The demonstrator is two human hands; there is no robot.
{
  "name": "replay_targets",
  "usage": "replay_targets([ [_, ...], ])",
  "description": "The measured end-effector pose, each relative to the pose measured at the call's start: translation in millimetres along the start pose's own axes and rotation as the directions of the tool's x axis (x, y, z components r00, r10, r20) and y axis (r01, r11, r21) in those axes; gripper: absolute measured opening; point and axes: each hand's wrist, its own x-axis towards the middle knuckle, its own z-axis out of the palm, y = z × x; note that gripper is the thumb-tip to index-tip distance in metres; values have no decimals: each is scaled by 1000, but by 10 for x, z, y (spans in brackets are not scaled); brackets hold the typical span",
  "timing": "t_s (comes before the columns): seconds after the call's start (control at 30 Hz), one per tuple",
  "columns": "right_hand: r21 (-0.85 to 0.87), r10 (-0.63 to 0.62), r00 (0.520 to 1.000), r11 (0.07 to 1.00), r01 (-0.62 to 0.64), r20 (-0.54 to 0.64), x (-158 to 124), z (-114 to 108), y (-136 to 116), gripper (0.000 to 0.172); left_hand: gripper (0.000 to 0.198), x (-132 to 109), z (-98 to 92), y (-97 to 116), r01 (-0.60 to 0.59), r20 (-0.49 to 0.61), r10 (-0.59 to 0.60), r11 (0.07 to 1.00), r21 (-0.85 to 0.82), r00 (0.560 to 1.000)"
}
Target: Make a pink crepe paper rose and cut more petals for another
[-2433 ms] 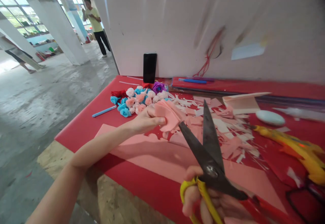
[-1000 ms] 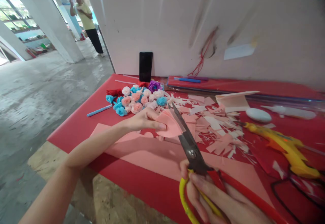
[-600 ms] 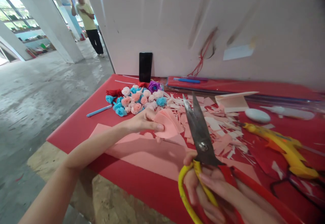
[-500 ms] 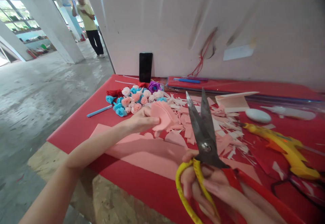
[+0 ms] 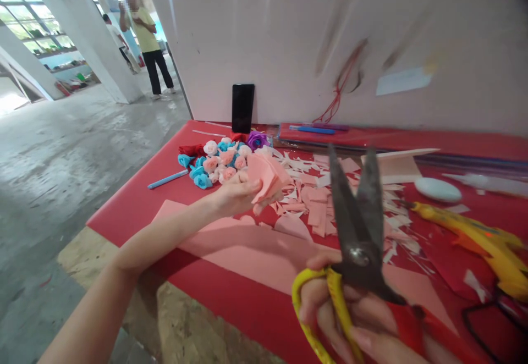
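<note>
My left hand (image 5: 239,192) pinches a folded stack of pink paper (image 5: 268,174), fanned at its edge, above the table. In my right hand (image 5: 334,309) is a pair of scissors (image 5: 357,243) with yellow and red handles. The blades point up and stand apart, with nothing between them. Beneath both hands lies a long pink sheet (image 5: 247,246) on the red table covering (image 5: 198,279). Pink and white paper scraps (image 5: 317,204) are strewn between the folded stack and the scissors. Left of the stack sits a cluster of paper roses (image 5: 220,160) in pink, white, blue, red and purple.
At the right lie a yellow glue gun (image 5: 466,232), a white oval object (image 5: 438,189) and a white bottle (image 5: 490,182). A black phone (image 5: 243,108) leans on the white panel. A blue pen (image 5: 168,179) rests near the left edge. Two people (image 5: 148,39) stand far behind.
The scissors have moved slightly right and turned more upright, blades still apart. The folded pink paper has tilted in my left hand. A second person has come into sight in the background.
</note>
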Motion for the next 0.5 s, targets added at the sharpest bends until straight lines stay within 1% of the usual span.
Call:
replay_targets([
  [0.07,-28,-17,1000,999,17,-6,26,1,-47,27,52,-29,-7,-18,32,37,-33,999,29,999],
  [0.1,-40,-32,999,999,30,-41,38,3,-65,29,50,-47,-8,-27,66,55,-69,997,50,996],
  [0.13,-56,-53,991,997,47,-120,50,9,-76,30,48,-65,-3,-35,102,73,-108,991,84,991],
  [0.17,-80,-80,972,995,64,-219,60,19,-80,31,45,-82,11,-41,124,95,-137,984,128,986],
  [0.2,-122,-107,934,990,69,-341,68,32,-76,32,42,-97,33,-45,119,119,-143,976,185,983],
  [0.23,-161,-150,878,983,84,-454,76,47,-65,36,38,-108,66,-46,82,144,-121,965,250,982],
  [0.27,-195,-202,821,974,113,-534,84,61,-48,40,35,-116,105,-46,13,172,-68,953,304,983],
  [0.3,-217,-239,781,967,136,-577,90,72,-29,45,34,-123,149,-46,-67,193,-3,934,351,981],
  [0.33,-227,-275,757,959,171,-593,96,79,-9,48,34,-128,192,-47,-141,218,58,910,389,974],
  [0.37,-226,-304,753,951,209,-583,99,81,8,51,36,-133,231,-48,-209,240,113,881,426,964],
  [0.43,-211,-359,764,933,290,-537,98,74,27,53,38,-145,285,-57,-320,275,202,803,503,940],
  [0.5,-211,-419,768,908,363,-484,90,63,26,51,37,-159,305,-72,-420,303,295,705,572,906],
])
